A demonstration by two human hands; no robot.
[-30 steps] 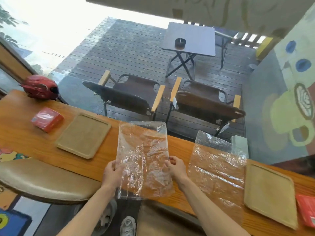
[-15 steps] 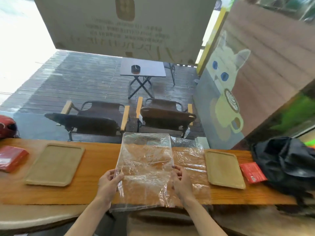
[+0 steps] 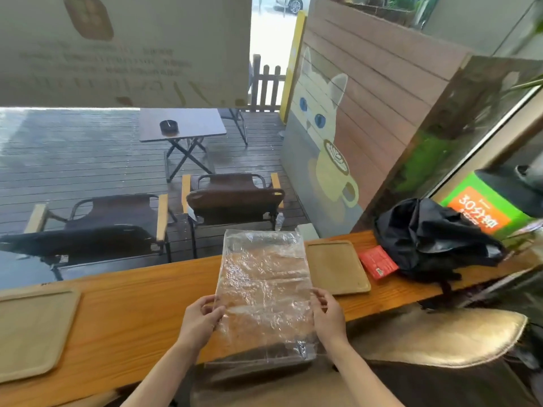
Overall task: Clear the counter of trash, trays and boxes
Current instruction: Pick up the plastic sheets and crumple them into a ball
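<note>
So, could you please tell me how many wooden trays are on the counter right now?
2. One wooden tray lies right of the plastic bag, beside the red box. The other tray sits at the counter's left end, partly cut off by the frame. More may lie outside the view.

Both my forearms were bare up to the frame edge, no sleeves in view. No watch, bands or gloves on either wrist. Left hand (image 3: 199, 320) and right hand (image 3: 328, 315) had no rings that I could make out. Nails looked short and unpainted, though they were small and slightly blurred.
</note>
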